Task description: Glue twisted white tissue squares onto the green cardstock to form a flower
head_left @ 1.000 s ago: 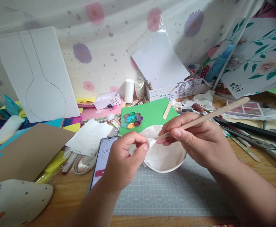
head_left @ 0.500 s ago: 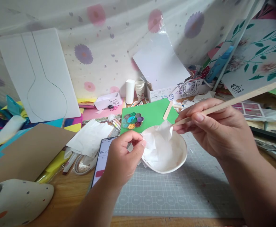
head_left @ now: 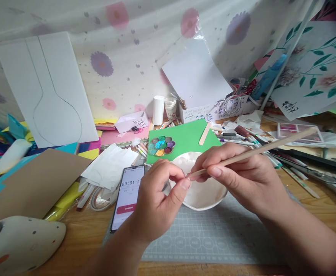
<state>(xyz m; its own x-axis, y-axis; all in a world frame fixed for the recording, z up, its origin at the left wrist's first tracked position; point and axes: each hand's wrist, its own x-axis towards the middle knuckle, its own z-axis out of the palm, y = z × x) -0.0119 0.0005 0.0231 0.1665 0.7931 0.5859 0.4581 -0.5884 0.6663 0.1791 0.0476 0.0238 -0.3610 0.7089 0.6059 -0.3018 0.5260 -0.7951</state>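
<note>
A white bowl (head_left: 205, 197) with an uneven rim stands on the grey cutting mat (head_left: 202, 237), partly covered by both hands. My right hand (head_left: 237, 172) grips a flat wooden craft stick (head_left: 260, 150), slanting down to the left across the bowl. At the stick's lower tip, the thumb and forefinger of my left hand (head_left: 165, 191) pinch together. A small whitish scrap of tissue paper (head_left: 187, 178) shows between these fingertips; most of it is hidden. The two hands nearly touch above the bowl's left half.
Behind the bowl, a green sheet (head_left: 182, 134) carries a paint palette (head_left: 161, 145) and another craft stick (head_left: 205, 134). A phone (head_left: 124, 207) showing a timer lies left of my left hand. White papers (head_left: 109, 165) and a tape roll (head_left: 100, 201) are further left; markers (head_left: 242, 138) crowd the right.
My right hand and the stick have moved left and down to my left fingertips. The tissue paper that spread up from the bowl to the stick's tip is now mostly out of sight.
</note>
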